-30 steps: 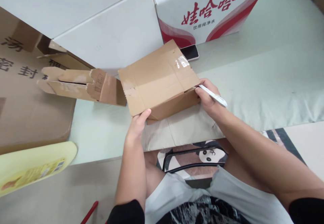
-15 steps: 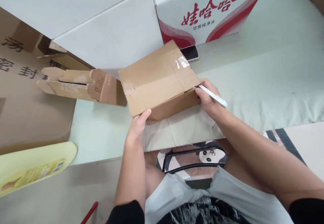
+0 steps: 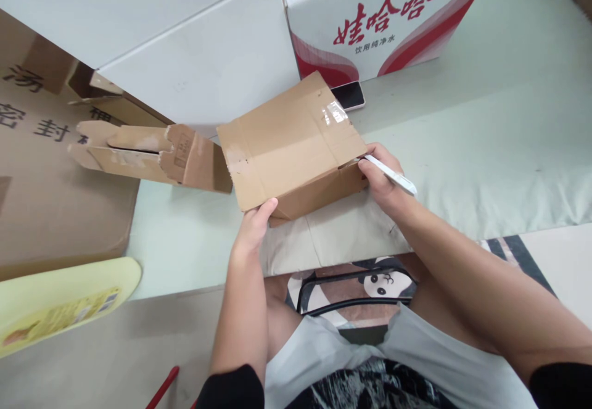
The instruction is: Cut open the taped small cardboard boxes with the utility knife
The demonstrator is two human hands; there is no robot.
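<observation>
A brown cardboard box (image 3: pixel 291 140) is tilted at the front of the table, its wide top flap facing me. Clear tape clings to the flap's right side. My left hand (image 3: pixel 252 227) grips the near left corner, thumb on top and the other fingers hidden beneath. At the right end, my right hand (image 3: pixel 383 177) is closed around a slim white utility knife (image 3: pixel 394 176), its handle pointing back toward my wrist. The knife's front end lies by the box's right edge, and its tip is hard to make out. The same hand also steadies that end of the box.
Left of the box lies an opened small carton (image 3: pixel 185 159). Behind stand a white carton (image 3: pixel 208 70) and a red-and-white water carton (image 3: pixel 383 26), with a phone (image 3: pixel 350 95) before it. A large brown carton (image 3: pixel 60 193) and a yellow container (image 3: pixel 69 304) are at left.
Almost nothing differs. Both hands keep their hold on the box and the knife, and the view has shifted very slightly.
</observation>
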